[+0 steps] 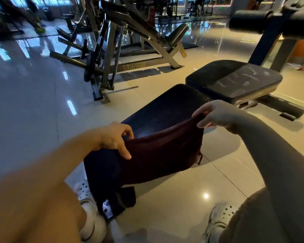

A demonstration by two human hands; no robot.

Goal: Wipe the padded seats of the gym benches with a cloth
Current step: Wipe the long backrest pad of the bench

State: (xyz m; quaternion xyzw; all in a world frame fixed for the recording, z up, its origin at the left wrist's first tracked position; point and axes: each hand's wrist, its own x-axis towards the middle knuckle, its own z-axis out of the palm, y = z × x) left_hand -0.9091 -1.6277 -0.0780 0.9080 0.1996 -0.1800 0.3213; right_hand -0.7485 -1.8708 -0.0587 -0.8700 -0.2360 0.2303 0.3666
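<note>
cloth: dark maroon, stretched between both hands across the near end of the long bench pad; its lower part drapes over the pad's near end and right edge, a tasselled corner hanging free on the right. held taut, judged so that a flat, wide face meets the padding rather than a bunched wad.

left hand: grips the cloth's left top corner, fingers curled over the edge, thumb pointing down on the fabric.

right hand: pinches the right top corner, fingertips closed on the hem, held further out along the pad than the left.

long bench pad: black, glossy, runs away from the person toward the seat pad.

seat pad: black, just beyond the long pad, a narrow gap between; pale smears show on its right half, judged dust or dried marks, so it wants wiping.

roller pad: black, raised on the bench's upright, far right.

incline machine: grey steel frame with its own padded seat, well apart to the left.

floor: pale, glossy tile, reflecting lights.

shoes: white, perforated, either side of the bench's near foot.
</note>
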